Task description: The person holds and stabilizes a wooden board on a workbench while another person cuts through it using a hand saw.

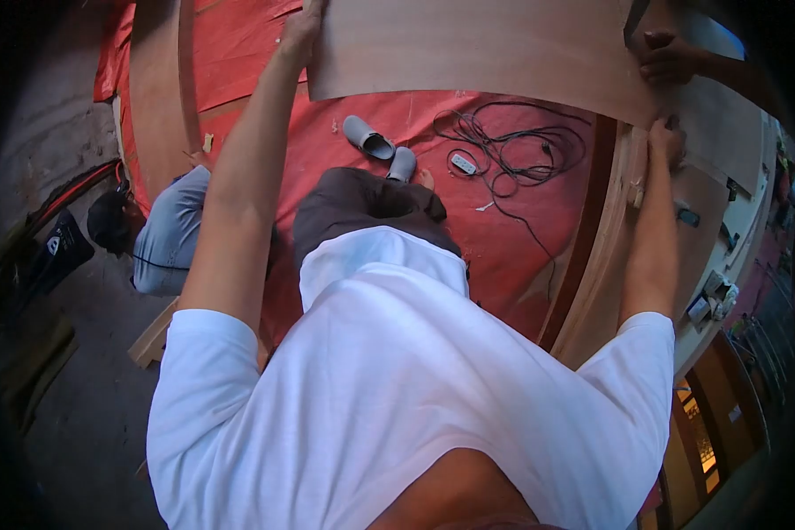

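Note:
A wide plywood sheet (468, 53) spans the top of the head view, raised above a red floor covering. My left hand (303, 25), partly cut off by the frame's top, grips the sheet's left edge. At its lower right edge my right hand (667, 143) is closed on the board, just above a wooden workbench; the fingertips are hard to make out. Another person's hand (668, 60) rests near the same corner, close to a dark flat object (634, 19) whose kind I cannot tell.
Black cable (539, 155) and a white power strip (463, 164) lie on the red sheet (362, 106) beside grey clogs (368, 138). A person in a grey shirt (172, 234) crouches at left near a plywood strip (161, 97). Small items line the bench (583, 327) at right.

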`<act>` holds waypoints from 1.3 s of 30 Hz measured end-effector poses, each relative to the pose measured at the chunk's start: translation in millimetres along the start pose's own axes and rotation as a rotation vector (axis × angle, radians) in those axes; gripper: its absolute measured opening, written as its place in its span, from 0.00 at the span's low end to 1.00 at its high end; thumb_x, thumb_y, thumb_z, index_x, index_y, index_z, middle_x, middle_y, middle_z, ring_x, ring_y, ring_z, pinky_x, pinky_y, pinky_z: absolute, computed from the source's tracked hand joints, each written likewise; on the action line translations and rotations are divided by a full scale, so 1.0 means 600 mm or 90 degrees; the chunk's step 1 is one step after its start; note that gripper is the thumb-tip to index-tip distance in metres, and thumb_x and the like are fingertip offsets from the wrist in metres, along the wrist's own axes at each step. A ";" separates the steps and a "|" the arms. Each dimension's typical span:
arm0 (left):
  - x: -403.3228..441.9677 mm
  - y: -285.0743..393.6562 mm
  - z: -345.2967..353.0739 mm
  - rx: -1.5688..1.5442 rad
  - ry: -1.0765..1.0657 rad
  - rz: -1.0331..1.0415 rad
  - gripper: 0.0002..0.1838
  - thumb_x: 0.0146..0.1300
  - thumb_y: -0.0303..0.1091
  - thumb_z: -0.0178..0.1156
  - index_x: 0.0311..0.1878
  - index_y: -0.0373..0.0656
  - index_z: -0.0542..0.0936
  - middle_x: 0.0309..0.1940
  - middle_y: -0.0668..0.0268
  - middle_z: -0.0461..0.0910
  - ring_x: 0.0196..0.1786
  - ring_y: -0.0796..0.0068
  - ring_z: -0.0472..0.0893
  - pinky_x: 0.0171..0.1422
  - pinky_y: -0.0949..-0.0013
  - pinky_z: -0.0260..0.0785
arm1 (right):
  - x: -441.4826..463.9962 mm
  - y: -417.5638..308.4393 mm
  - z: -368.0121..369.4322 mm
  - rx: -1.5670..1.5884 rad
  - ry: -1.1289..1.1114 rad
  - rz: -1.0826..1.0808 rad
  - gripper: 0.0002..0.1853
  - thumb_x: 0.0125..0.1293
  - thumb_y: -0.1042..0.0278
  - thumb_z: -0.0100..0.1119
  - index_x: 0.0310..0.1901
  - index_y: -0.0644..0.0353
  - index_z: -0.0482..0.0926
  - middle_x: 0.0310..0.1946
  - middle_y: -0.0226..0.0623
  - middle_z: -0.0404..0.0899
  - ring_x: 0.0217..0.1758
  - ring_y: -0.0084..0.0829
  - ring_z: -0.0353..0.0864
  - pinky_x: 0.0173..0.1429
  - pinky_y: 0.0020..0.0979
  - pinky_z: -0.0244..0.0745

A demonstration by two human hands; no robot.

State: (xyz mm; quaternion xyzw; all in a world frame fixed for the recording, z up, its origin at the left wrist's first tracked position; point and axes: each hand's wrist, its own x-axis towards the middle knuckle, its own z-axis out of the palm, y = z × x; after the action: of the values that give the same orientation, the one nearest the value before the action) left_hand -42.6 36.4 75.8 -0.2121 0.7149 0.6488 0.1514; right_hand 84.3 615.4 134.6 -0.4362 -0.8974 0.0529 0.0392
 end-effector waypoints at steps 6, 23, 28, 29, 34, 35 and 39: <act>-0.018 0.012 0.006 -0.027 0.004 -0.043 0.36 0.60 0.62 0.53 0.57 0.37 0.74 0.48 0.59 0.78 0.46 0.67 0.77 0.53 0.63 0.67 | 0.056 0.036 0.053 -0.053 -0.001 0.019 0.31 0.60 0.36 0.37 0.57 0.46 0.74 0.56 0.49 0.72 0.62 0.54 0.67 0.65 0.50 0.58; -0.012 -0.006 0.007 -0.034 0.002 -0.030 0.36 0.59 0.61 0.54 0.55 0.36 0.75 0.46 0.59 0.79 0.47 0.67 0.77 0.53 0.63 0.67 | 0.034 0.033 0.038 -0.051 -0.012 0.036 0.30 0.59 0.39 0.42 0.52 0.52 0.77 0.54 0.48 0.74 0.57 0.53 0.71 0.60 0.49 0.64; -0.039 0.026 0.024 0.019 0.077 -0.081 0.35 0.60 0.60 0.54 0.56 0.36 0.74 0.48 0.59 0.78 0.49 0.66 0.76 0.54 0.63 0.66 | 0.021 0.031 0.021 -0.050 -0.004 0.009 0.32 0.59 0.38 0.42 0.52 0.57 0.77 0.52 0.50 0.75 0.55 0.54 0.73 0.60 0.49 0.65; -0.027 0.015 0.014 0.005 0.040 -0.069 0.36 0.60 0.61 0.54 0.57 0.36 0.73 0.48 0.59 0.78 0.50 0.66 0.76 0.55 0.63 0.65 | 0.055 0.054 0.049 -0.076 -0.015 0.025 0.34 0.59 0.37 0.41 0.53 0.60 0.76 0.53 0.52 0.75 0.57 0.56 0.72 0.61 0.49 0.63; -0.018 0.024 0.014 0.034 0.046 -0.044 0.37 0.58 0.63 0.53 0.57 0.37 0.73 0.50 0.59 0.77 0.51 0.67 0.75 0.57 0.63 0.65 | 0.035 0.028 0.031 -0.044 -0.039 0.007 0.34 0.59 0.37 0.43 0.50 0.63 0.78 0.53 0.52 0.74 0.56 0.52 0.73 0.60 0.47 0.65; -0.013 0.014 0.010 0.007 0.013 -0.015 0.38 0.58 0.63 0.53 0.57 0.37 0.73 0.50 0.59 0.78 0.51 0.66 0.75 0.57 0.63 0.65 | 0.028 0.028 0.034 -0.051 -0.062 0.013 0.34 0.60 0.37 0.43 0.51 0.63 0.77 0.53 0.52 0.74 0.57 0.52 0.73 0.61 0.47 0.65; 0.021 -0.018 -0.005 0.072 0.035 -0.011 0.37 0.59 0.61 0.55 0.54 0.32 0.75 0.45 0.59 0.78 0.45 0.69 0.76 0.51 0.66 0.67 | 0.031 0.025 0.016 -0.048 -0.068 0.055 0.34 0.60 0.37 0.44 0.53 0.62 0.74 0.54 0.51 0.74 0.59 0.54 0.70 0.63 0.47 0.62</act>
State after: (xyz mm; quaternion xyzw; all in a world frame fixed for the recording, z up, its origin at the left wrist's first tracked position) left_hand -47.6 31.5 60.6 -0.2272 0.7523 0.6002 0.1490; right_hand 83.4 638.7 123.6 -0.4724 -0.8799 0.0438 -0.0273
